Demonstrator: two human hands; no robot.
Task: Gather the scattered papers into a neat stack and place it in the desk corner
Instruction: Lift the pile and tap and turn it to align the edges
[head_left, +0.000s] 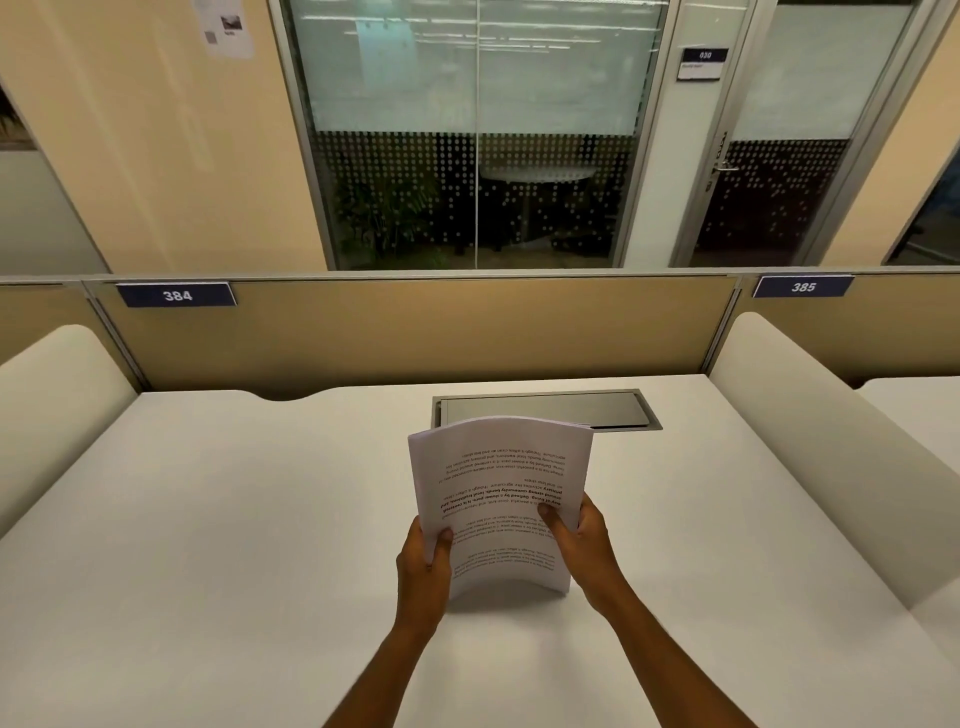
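Observation:
A stack of printed white papers (501, 483) stands upright on its lower edge on the white desk (234, 519), near the middle. The sheets bow slightly and their text reads upside down to me. My left hand (423, 577) grips the stack's left edge, thumb on the front. On the right edge is my right hand (584, 545), its thumb pressed on the printed face. No loose sheets lie elsewhere on the desk.
A grey metal cable hatch (545, 410) is set into the desk just behind the papers. A tan partition (415, 332) labelled 384 closes the back. Cream rounded dividers stand at the left (57, 395) and right (810, 426) sides.

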